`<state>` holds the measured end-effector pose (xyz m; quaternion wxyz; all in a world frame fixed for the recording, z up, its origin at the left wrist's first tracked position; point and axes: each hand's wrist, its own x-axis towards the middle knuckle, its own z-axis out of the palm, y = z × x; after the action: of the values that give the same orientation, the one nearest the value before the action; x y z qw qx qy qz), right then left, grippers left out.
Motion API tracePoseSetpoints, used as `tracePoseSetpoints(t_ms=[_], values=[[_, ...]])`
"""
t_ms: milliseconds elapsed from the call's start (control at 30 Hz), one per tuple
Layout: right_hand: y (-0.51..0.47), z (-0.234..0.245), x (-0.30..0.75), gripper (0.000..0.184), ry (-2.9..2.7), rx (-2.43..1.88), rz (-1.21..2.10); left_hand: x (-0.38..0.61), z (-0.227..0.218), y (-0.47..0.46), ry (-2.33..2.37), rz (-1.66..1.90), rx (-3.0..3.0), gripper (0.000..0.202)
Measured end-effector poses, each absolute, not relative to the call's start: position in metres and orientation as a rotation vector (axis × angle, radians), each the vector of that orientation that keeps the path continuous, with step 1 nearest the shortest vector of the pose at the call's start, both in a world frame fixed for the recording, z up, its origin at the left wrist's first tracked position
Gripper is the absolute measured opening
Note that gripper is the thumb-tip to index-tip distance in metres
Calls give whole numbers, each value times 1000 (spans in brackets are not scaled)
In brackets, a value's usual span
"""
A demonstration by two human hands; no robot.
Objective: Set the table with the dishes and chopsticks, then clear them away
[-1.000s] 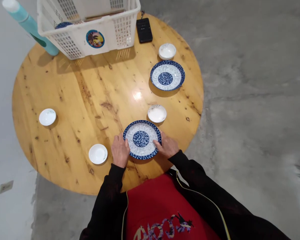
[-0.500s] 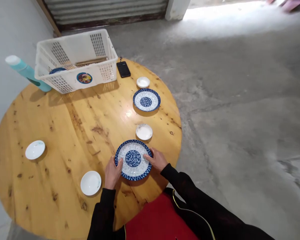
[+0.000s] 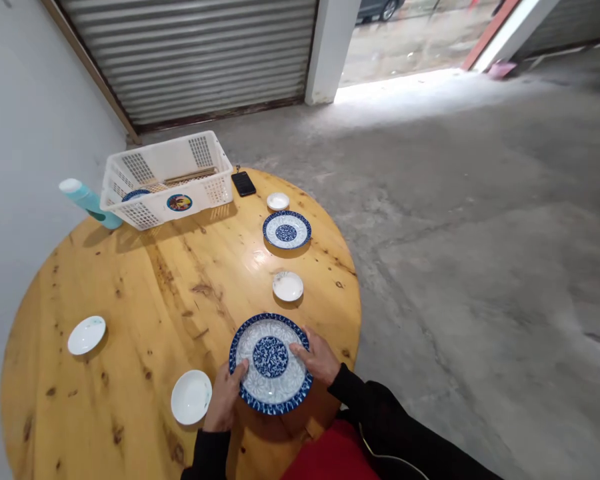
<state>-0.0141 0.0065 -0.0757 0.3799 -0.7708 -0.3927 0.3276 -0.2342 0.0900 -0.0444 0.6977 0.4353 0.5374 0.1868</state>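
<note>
Between my two hands is a blue-and-white patterned plate [image 3: 271, 393], gripped at its rim over the near part of the table. My left hand [image 3: 226, 393] is closed on the left side, thumb on top. On the opposite edge, my right hand [image 3: 320, 358] is closed with its thumb lying across the rim; the fingers of both hands are mostly hidden underneath. A white dish [image 3: 191, 397] lies just left of my left hand. Beyond the held plate sits a small white dish [image 3: 288, 287], and farther back a second blue-and-white plate [image 3: 287, 231].
The round wooden table [image 3: 145, 300] also bears a white plastic basket [image 3: 200, 199] with a plate and sticks inside. Around it are a light-blue bottle [image 3: 91, 204], a black phone [image 3: 243, 184], a small dish [image 3: 278, 201] and a white dish [image 3: 87, 335] at left.
The view has tilted up, so the table sits lower and more of the shutter and doorway shows. Both hands still hold the plate, which appears slightly nearer to me.
</note>
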Motion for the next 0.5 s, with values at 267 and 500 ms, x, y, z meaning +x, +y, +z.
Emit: tracePoseSetpoints(t_ms=[267, 500], values=[[-32, -48, -52, 43, -907, -1534, 1067, -266, -17, 52, 1209, 447, 1101, 45], [-63, -42, -72, 55, -684, -1403, 1196, -271, -19, 42, 1133, 390, 1172, 47]])
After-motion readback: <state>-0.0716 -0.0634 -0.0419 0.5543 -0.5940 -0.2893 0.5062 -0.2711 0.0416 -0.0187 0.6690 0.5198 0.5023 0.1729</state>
